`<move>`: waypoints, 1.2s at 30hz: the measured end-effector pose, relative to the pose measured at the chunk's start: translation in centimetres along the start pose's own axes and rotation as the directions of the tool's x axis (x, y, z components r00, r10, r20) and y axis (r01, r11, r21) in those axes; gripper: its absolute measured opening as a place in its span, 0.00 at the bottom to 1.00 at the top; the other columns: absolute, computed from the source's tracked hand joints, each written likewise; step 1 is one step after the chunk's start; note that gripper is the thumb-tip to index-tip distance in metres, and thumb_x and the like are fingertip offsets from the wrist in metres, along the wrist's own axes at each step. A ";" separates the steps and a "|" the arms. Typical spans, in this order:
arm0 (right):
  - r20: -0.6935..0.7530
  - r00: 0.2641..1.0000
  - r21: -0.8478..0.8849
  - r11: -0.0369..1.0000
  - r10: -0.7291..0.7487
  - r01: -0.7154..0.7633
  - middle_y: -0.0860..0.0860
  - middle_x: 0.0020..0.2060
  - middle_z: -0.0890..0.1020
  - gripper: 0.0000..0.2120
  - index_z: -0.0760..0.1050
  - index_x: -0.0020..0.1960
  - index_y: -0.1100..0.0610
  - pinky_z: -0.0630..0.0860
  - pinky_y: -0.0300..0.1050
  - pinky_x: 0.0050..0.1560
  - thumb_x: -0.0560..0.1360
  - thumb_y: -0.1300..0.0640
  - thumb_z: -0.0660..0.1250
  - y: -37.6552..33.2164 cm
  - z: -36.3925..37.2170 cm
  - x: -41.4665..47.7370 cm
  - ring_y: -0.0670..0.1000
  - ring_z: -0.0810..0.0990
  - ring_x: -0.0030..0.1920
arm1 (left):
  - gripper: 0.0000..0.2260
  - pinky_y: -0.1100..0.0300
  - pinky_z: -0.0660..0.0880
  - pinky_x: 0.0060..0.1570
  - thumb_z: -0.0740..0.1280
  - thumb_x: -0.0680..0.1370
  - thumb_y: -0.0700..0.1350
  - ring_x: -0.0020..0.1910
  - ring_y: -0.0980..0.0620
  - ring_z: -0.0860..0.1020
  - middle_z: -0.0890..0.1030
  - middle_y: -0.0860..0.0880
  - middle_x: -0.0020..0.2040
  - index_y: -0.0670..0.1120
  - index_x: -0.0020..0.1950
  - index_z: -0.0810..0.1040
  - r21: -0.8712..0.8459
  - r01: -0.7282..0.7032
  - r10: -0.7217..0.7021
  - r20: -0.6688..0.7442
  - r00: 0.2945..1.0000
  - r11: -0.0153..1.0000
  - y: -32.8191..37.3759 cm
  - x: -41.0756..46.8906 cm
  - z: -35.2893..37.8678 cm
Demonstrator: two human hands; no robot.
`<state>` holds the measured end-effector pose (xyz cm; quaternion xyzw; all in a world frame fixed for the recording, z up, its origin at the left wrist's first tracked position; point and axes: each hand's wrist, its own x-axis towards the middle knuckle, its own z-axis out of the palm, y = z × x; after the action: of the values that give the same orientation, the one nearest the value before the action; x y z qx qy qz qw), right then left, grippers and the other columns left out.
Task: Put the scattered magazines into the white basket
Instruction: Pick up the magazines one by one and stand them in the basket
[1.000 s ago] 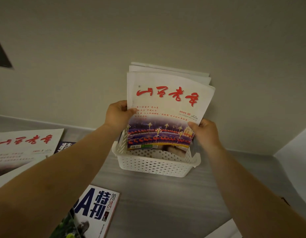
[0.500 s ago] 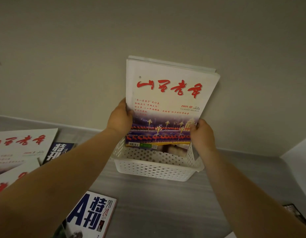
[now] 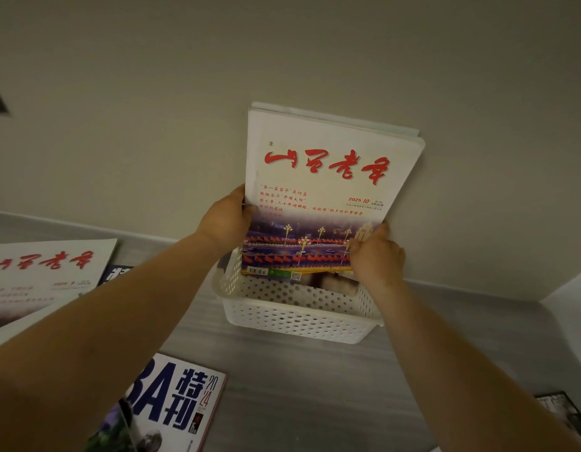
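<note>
A white perforated basket (image 3: pixel 299 316) stands on the grey table by the wall. A stack of magazines stands upright in it, leaning against the wall; the front one (image 3: pixel 328 177) is white with red brush characters and a night street photo. My left hand (image 3: pixel 225 218) grips the stack's left edge and my right hand (image 3: pixel 375 256) grips its lower right edge. More magazines lie scattered: a white one with red characters (image 3: pixel 44 272) at the left, a dark one (image 3: pixel 118 275) partly under it, and a blue-lettered one (image 3: pixel 175 406) near the front.
The beige wall rises right behind the basket. A white panel (image 3: pixel 569 298) closes the right side. A dark booklet (image 3: pixel 563 415) lies at the lower right on the grey table (image 3: pixel 315 386).
The stack has been squared up and pushed upright against the wall; the curved front cover now lies flat. Both hands stayed on its edges, my right hand sliding slightly lower.
</note>
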<state>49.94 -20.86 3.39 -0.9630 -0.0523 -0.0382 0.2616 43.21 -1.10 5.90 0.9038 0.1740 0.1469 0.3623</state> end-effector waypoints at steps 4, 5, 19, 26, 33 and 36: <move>0.022 1.000 0.166 0.986 0.011 -0.015 0.61 0.62 0.73 0.24 0.58 0.66 0.60 0.68 0.59 0.63 0.74 0.56 0.61 0.3 -0.9 -0.8 0.63 0.71 0.60 | 0.22 0.51 0.70 0.58 0.56 0.78 0.48 0.65 0.43 0.70 0.69 0.43 0.69 0.45 0.71 0.57 -0.035 0.036 -0.034 0.065 0.997 0.999 -0.3 -2.3 -1.0; -0.003 1.000 0.185 0.983 0.012 -0.012 0.61 0.63 0.71 0.25 0.57 0.67 0.60 0.67 0.60 0.64 0.74 0.56 0.62 0.3 -1.2 -1.3 0.62 0.70 0.62 | 0.23 0.53 0.69 0.58 0.56 0.78 0.49 0.66 0.44 0.68 0.67 0.44 0.70 0.45 0.71 0.55 -0.043 0.057 -0.054 0.060 0.997 0.997 -0.7 -3.3 -1.6; 0.233 0.923 0.227 0.940 -0.306 0.254 0.54 0.69 0.66 0.25 0.60 0.69 0.57 0.57 0.44 0.69 0.74 0.58 0.62 -3.5 3.7 -22.8 0.53 0.61 0.69 | 0.19 0.48 0.67 0.62 0.65 0.73 0.42 0.62 0.40 0.71 0.73 0.39 0.64 0.42 0.64 0.69 0.078 0.505 -0.501 -0.066 0.863 0.860 -14.9 -30.8 -11.7; 0.600 0.677 -0.013 0.841 -0.427 0.541 0.52 0.75 0.43 0.34 0.39 0.73 0.51 0.37 0.48 0.71 0.74 0.37 0.47 -6.9 10.3 -30.9 0.52 0.39 0.74 | 0.29 0.45 0.68 0.62 0.67 0.72 0.46 0.63 0.39 0.71 0.69 0.39 0.67 0.42 0.69 0.60 -0.093 0.659 -0.666 -0.111 0.738 0.746 -18.0 -35.6 -12.3; 0.619 0.676 -0.158 0.780 -0.400 0.606 0.52 0.74 0.37 0.39 0.34 0.71 0.53 0.31 0.46 0.67 0.67 0.32 0.30 -6.4 11.0 -31.9 0.48 0.29 0.68 | 0.20 0.48 0.70 0.52 0.61 0.76 0.41 0.54 0.40 0.73 0.71 0.38 0.63 0.44 0.67 0.63 -0.787 0.510 -0.804 0.031 0.594 0.347 -19.3 -34.3 -15.5; 0.635 0.676 -0.180 0.780 -0.374 0.600 0.52 0.74 0.37 0.34 0.34 0.71 0.53 0.31 0.46 0.67 0.73 0.35 0.36 -6.3 11.1 -31.8 0.46 0.28 0.65 | 0.11 0.51 0.73 0.41 0.60 0.76 0.45 0.44 0.44 0.76 0.76 0.42 0.50 0.45 0.57 0.69 -0.781 0.563 -0.744 0.203 0.637 0.269 -19.2 -33.0 -16.9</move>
<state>18.11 -12.36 -6.16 -0.9093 -0.3789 0.1703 0.0248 3.01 8.19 -0.54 0.4673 0.4836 0.1355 0.7276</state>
